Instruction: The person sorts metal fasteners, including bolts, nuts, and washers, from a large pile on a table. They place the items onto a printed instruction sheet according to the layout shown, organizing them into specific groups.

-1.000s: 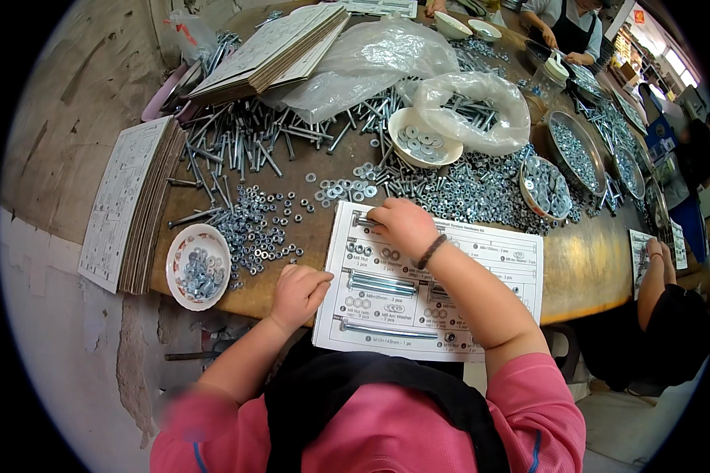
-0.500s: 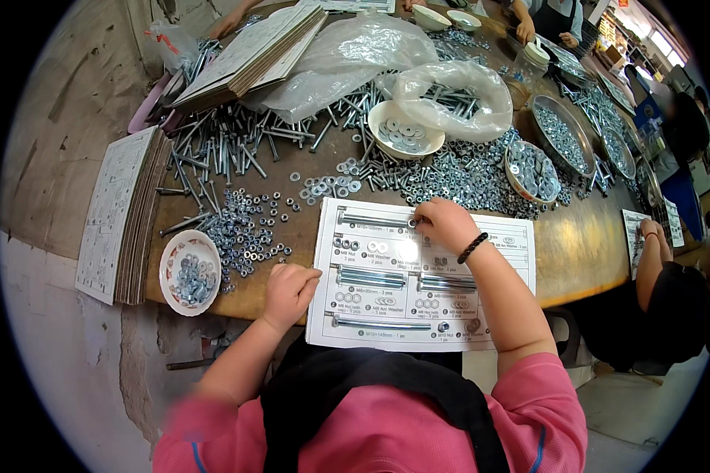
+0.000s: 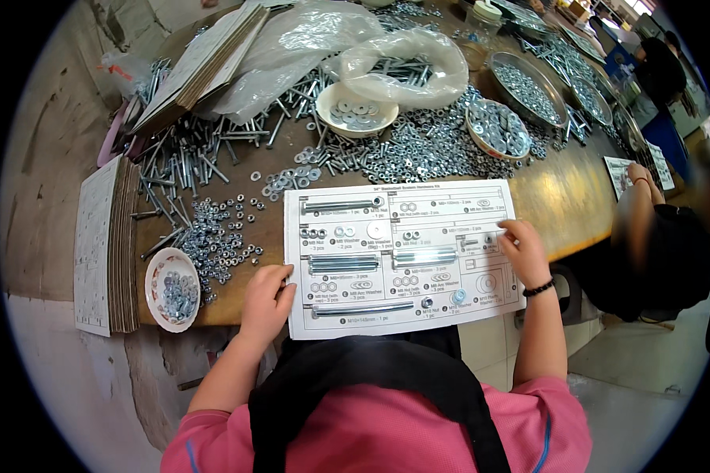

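A white printed card (image 3: 442, 322) lies at the table's near edge, its lower part overhanging. On it, in printed boxes, lie long bolts (image 3: 341, 204), shorter bolts (image 3: 344, 263), nuts (image 3: 314, 233) and a large flat washer (image 3: 378, 229). One more long bolt (image 3: 363, 310) lies along the bottom row, with a nut (image 3: 427, 303) and washers (image 3: 458, 296) beside it. My left hand (image 3: 270, 299) pinches the card's left edge. On the other side, my right hand (image 3: 526, 254), with a dark beaded bracelet, closes on the right edge.
A bowl of washers (image 3: 173, 288) stands left beside loose nuts (image 3: 217, 252). Beyond the card are heaped bolts and nuts, a washer bowl (image 3: 358, 110), another bowl (image 3: 498, 130), a metal tray (image 3: 562, 118), plastic bags (image 3: 292, 59) and card stacks (image 3: 106, 252). Someone works at right.
My right hand has moved from the nut at the card's top row to its right edge. My left hand now grips the left edge. The view has shifted, too.
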{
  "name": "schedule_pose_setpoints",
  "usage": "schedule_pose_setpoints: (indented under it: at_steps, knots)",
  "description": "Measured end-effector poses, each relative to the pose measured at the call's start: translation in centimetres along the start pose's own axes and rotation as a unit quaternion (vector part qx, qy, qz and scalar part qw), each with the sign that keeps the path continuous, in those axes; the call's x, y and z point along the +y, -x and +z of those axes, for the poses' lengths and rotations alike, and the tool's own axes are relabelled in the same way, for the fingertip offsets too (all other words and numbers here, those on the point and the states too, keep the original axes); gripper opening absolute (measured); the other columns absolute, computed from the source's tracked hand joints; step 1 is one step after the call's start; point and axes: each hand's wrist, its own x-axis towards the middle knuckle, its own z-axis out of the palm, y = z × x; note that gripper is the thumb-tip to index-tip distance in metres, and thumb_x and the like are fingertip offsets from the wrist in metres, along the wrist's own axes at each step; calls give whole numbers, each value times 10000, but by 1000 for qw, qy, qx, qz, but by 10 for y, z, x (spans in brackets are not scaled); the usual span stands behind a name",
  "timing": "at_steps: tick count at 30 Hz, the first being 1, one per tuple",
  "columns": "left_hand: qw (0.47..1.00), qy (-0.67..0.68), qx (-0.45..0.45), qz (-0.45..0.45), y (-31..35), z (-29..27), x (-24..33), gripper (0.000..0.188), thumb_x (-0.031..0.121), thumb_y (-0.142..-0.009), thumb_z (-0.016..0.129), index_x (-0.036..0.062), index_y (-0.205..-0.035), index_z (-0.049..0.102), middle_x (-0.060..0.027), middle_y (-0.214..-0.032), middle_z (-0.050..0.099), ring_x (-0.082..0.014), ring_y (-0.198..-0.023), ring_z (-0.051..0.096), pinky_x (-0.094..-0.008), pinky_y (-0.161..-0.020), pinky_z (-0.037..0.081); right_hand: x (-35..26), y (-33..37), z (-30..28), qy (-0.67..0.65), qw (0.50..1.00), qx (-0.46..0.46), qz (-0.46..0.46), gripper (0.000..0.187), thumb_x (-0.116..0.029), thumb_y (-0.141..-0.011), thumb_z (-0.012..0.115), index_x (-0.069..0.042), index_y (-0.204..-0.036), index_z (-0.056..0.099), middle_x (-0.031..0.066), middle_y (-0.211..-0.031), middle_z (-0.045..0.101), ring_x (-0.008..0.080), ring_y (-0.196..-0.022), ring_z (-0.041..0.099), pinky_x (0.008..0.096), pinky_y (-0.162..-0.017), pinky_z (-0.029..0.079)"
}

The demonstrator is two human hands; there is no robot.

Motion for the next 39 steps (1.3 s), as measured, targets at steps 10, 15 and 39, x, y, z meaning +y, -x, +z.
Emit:
schedule_pose_setpoints:
  at_steps: [10,15,39]
  knots:
    - [962,-134,15,237,-130,52,62,321,206,-712,685,91,-1004,620,-66,-939,587,-255,-950,527,-382,-850,370,39,81,-9,26,991,98,93,244,-31,-763,607,-8,-1005,585,130,-854,564,251,-746,557,336,-681,458]
    - [946,-238,-68,211,-156,82,57,208,239,-692,702,106,-840,639,-22,-852,564,-215,-900,527,-380,-824,349,24,99,-11,13,991,52,123,273,-63,-797,572,-7,-1064,574,145,-907,572,288,-830,549,362,-744,450]
    - [977,96,-137,-133,-31,-13,1,438,97,-799,589,-12,-1212,497,-118,-1111,562,-201,-967,552,-304,-826,452,52,110,0,-483,824,108,275,297,-74,-874,515,24,-1154,521,29,-958,601,72,-775,530,207,-643,419]
